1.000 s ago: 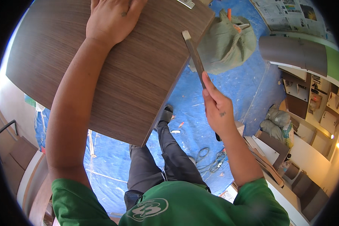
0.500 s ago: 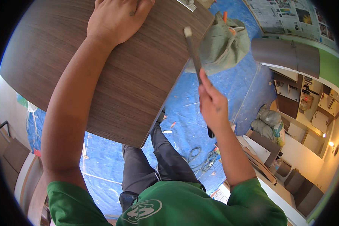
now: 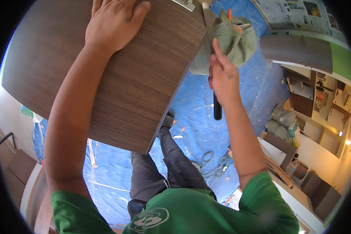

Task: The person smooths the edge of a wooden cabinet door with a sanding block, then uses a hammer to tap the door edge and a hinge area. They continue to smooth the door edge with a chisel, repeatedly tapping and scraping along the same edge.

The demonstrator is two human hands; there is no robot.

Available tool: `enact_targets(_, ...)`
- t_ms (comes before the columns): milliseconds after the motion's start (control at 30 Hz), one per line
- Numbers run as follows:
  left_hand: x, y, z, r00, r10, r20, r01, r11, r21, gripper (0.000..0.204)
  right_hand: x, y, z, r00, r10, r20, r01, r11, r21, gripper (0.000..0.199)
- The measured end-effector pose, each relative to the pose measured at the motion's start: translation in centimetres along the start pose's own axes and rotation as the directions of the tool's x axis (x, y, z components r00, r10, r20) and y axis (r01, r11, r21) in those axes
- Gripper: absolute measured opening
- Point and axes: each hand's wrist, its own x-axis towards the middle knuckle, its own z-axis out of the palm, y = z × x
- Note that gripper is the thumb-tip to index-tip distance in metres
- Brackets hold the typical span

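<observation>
Our left hand [image 3: 115, 25] lies flat, fingers together, on the panel [image 3: 117, 89]; our right hand [image 3: 223, 76] clamps the tool [image 3: 217, 109]

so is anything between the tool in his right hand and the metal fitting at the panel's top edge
Nothing visible. The right hand holds the black-handled tool with its tip up by the metal fitting, no object between. The green cloth bag lies beyond, on the floor. The left hand lies flat on the wooden panel.
</observation>
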Motion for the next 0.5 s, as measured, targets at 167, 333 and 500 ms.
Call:
enact_targets(167,-0.6,0.0,0.4,0.974,0.226,0.03,-0.228,0.958,0.173,0.061,-1.1,-0.7,-1.9,0.989,0.112,-0.094,-0.06,0.896,0.441,0.059)
enact_targets(333,-4.6,8.3,1.7,0.877,0.37,0.307,-0.399,0.916,0.036,0.073,-3.4,2.7,-4.8,0.973,0.202,-0.112,-0.107,0.824,0.556,0.019)
enact_targets(500,-9.9,15.1,1.0,0.447,0.653,0.612,-0.157,0.731,-0.664,0.071,-4.3,3.9,-6.3,0.97,0.236,-0.055,-0.159,0.792,0.59,0.03)
